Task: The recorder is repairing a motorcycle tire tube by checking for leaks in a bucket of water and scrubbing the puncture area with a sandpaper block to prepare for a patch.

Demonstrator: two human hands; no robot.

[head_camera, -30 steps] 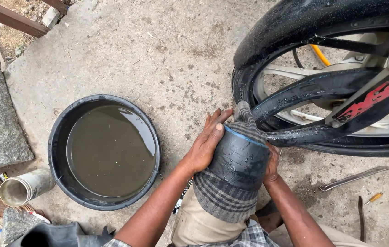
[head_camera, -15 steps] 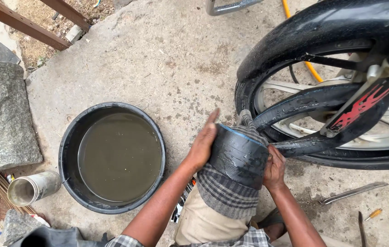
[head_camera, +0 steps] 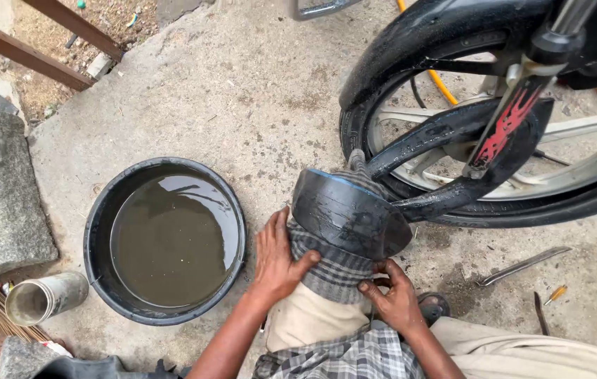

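While stretched over the raised knee at the middle of the view, sits as a fat black loop of inner tube (head_camera: 350, 216), its far end running off at two o'clock into the motorcycle wheel (head_camera: 411, 98). Rests on a checked cloth (head_camera: 333, 270) wrapped round that knee. Left hand (head_camera: 279, 261) at eight o'clock of the tube: fingers spread and laid flat along the cloth, thumb hooked across the front, pressing rather than pinching, fingertips just touching the tube's lower edge. Right hand (head_camera: 397, 300) at five o'clock of the tube: fingers curled onto the cloth beneath the rubber; cannot tell whether pinching a fold or merely bearing down. Looks like the stage of bracing a section of tube over the knee and holding it steady for close inspection or surface work. By that reading, calls next for a firm hold with one hand while freeing the other, and for keeping the rubber taut without dragging it off the rim. At nine o'clock of the hands, a round black basin (head_camera: 96, 226), filled most of the way with murky brownish water, nothing seen floating in it. At eight o'clock of the basin, a metal can (head_camera: 49, 296) lying on its side, open mouth facing left, apparently empty. At three o'clock of the hands, a flat metal lever (head_camera: 523, 265) on the concrete, well apart from both.
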